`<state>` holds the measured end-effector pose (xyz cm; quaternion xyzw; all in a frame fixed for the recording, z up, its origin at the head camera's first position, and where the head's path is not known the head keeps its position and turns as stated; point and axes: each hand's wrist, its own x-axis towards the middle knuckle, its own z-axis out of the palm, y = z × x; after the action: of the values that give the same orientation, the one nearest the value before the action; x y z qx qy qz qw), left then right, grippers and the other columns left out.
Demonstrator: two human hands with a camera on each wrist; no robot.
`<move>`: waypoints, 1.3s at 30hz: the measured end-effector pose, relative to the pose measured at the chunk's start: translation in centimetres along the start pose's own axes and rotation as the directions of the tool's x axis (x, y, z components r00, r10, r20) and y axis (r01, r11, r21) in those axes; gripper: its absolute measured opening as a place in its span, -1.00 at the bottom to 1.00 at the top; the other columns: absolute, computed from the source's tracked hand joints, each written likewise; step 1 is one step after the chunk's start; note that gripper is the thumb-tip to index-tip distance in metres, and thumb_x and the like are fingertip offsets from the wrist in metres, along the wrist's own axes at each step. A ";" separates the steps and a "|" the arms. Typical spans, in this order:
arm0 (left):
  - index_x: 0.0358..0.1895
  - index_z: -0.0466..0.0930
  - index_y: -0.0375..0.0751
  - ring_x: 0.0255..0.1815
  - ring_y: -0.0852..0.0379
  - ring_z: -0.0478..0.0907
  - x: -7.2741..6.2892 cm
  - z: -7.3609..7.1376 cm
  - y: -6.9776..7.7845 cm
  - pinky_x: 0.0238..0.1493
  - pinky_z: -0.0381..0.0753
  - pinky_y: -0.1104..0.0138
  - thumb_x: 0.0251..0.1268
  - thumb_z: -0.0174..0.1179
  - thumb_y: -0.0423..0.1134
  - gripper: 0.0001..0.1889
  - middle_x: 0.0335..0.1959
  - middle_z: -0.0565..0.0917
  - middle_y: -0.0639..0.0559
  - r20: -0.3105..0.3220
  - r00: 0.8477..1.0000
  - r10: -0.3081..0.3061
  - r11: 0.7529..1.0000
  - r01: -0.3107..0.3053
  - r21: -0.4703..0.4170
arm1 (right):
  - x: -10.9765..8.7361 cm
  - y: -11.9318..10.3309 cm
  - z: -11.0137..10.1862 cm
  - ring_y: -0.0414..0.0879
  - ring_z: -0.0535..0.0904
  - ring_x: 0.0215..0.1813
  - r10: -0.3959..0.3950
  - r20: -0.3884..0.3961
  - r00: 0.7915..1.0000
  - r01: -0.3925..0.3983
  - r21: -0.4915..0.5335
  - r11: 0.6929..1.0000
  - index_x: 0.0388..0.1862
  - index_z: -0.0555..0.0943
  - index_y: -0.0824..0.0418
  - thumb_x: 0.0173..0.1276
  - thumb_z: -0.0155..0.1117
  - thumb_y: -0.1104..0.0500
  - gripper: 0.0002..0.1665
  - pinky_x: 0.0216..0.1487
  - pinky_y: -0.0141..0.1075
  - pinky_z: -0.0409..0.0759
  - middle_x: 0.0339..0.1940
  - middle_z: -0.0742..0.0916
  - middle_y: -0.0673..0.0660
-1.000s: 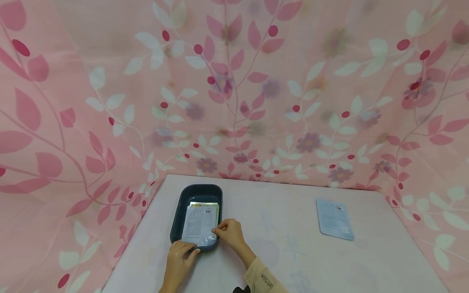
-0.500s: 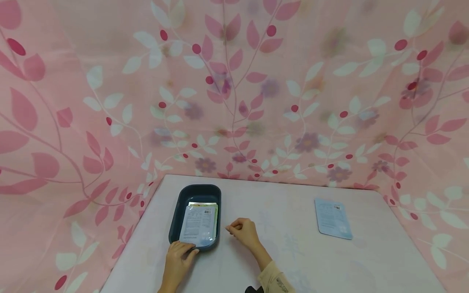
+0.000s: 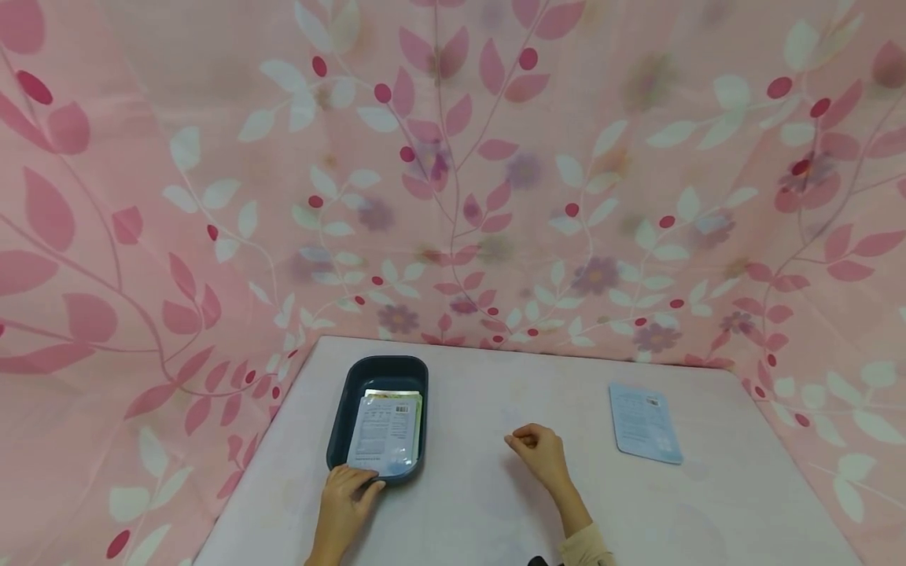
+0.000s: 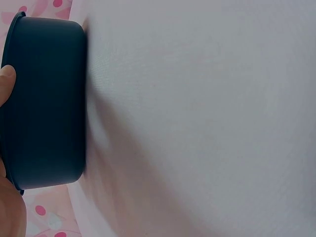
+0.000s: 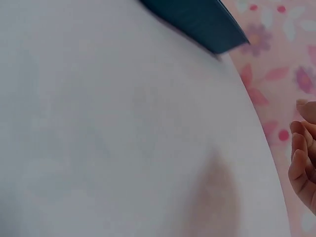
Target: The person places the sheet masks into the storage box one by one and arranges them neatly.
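A dark teal plastic container [image 3: 338, 428] stands at the left of the table. My left hand [image 3: 342, 507] grips its near rim. In the left wrist view the thumb [image 4: 7, 81] lies against the outside of the container's wall [image 4: 47, 108]. Flat inside lies a pale blue printed packet [image 3: 382, 432] with a barcode, over a green-edged one [image 3: 420, 417] mostly hidden beneath. My right hand [image 3: 543, 456] is over the table right of the container, fingers loosely curled, holding nothing. To its right lies another light blue packet [image 3: 646, 423], barcode side up.
A white cloth [image 3: 488, 503] covers the table. Behind and beside it hangs pink fabric [image 3: 453, 196] with leaves and flowers. A small black object [image 3: 538, 561] shows at the bottom edge by the right sleeve [image 3: 587, 546].
My right hand has left the packet in the container and moved right over the table. My left hand has stayed on the container's rim.
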<state>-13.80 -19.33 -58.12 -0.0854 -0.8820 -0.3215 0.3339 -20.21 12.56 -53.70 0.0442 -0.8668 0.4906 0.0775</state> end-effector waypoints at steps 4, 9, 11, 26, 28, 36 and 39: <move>-0.52 0.69 -0.27 -0.43 0.12 0.56 0.0 -0.1 -0.1 -0.03 0.36 0.19 -0.44 0.55 -0.49 -0.73 -0.55 0.68 0.05 -0.019 1.000 0.023 1.000 -0.023 -0.015 | -0.3 0.8 -2.2 -0.18 0.58 -0.48 0.051 -0.049 0.998 -0.052 -0.015 0.999 -0.39 0.65 0.38 0.17 0.39 0.24 -0.82 -0.46 -0.42 0.54 -0.53 0.71 0.12; -0.52 0.69 -0.27 -0.43 0.12 0.56 0.0 0.0 0.0 -0.03 0.35 0.20 -0.44 0.55 -0.49 -0.73 -0.55 0.68 0.05 -0.017 0.999 0.037 0.999 -0.037 -0.012 | -0.7 1.4 -4.2 -0.18 0.58 -0.46 0.102 -0.072 0.992 -0.105 -0.029 0.994 -0.34 0.65 0.38 0.19 0.38 0.19 -0.78 -0.45 -0.43 0.51 -0.51 0.71 0.12; -0.52 0.69 -0.26 -0.43 0.13 0.56 0.0 0.0 -0.1 -0.03 0.35 0.20 -0.44 0.55 -0.48 -0.73 -0.55 0.68 0.06 -0.017 0.999 0.039 0.999 -0.039 -0.013 | -0.8 1.6 -4.7 -0.18 0.59 -0.45 0.105 -0.077 0.991 -0.108 -0.040 0.993 -0.33 0.65 0.37 0.20 0.38 0.18 -0.77 -0.45 -0.43 0.51 -0.49 0.72 0.12; -0.51 0.70 -0.27 -0.41 0.12 0.54 0.0 -0.1 0.1 -0.05 0.35 0.22 -0.42 0.54 -0.49 -0.74 -0.55 0.68 0.06 -0.008 1.000 0.015 1.000 -0.016 -0.012 | -2.0 4.6 -8.6 -0.19 0.60 -0.41 0.140 -0.151 0.979 -0.156 -0.098 0.983 -0.24 0.64 0.40 0.23 0.35 0.17 -0.73 -0.42 -0.43 0.53 -0.42 0.72 0.17; -0.51 0.70 -0.26 -0.41 0.12 0.54 0.0 -0.1 0.1 -0.05 0.35 0.22 -0.42 0.54 -0.49 -0.74 -0.54 0.68 0.07 -0.004 1.000 0.008 1.000 -0.008 -0.008 | -2.2 5.1 -9.2 -0.18 0.60 -0.40 0.152 -0.159 0.975 -0.171 -0.112 0.979 -0.23 0.64 0.40 0.24 0.34 0.15 -0.70 -0.41 -0.43 0.53 -0.41 0.73 0.19; -0.51 0.70 -0.26 -0.40 0.12 0.55 0.0 -0.2 0.1 -0.03 0.36 0.19 -0.42 0.54 -0.49 -0.74 -0.54 0.68 0.07 0.001 1.000 -0.002 1.000 0.002 -0.014 | -2.5 6.5 -11.0 -0.19 0.62 -0.35 0.213 -0.188 0.959 -0.241 -0.141 0.960 -0.12 0.62 0.41 0.29 0.30 0.06 -0.60 -0.37 -0.44 0.52 -0.33 0.74 0.22; -0.51 0.70 -0.27 -0.40 0.12 0.55 0.0 -0.1 0.1 -0.03 0.36 0.20 -0.42 0.54 -0.48 -0.74 -0.53 0.68 0.07 0.001 1.000 0.003 1.000 -0.003 -0.015 | -2.8 7.0 -11.6 -0.16 0.63 -0.33 0.215 -0.212 0.953 -0.251 -0.159 0.955 -0.08 0.61 0.41 0.29 0.30 0.07 -0.58 -0.36 -0.44 0.51 -0.31 0.74 0.23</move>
<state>-13.73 -19.34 -58.04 -0.0893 -0.8797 -0.3274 0.3331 -17.45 26.15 -54.23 -0.1135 -0.8960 0.4160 0.1059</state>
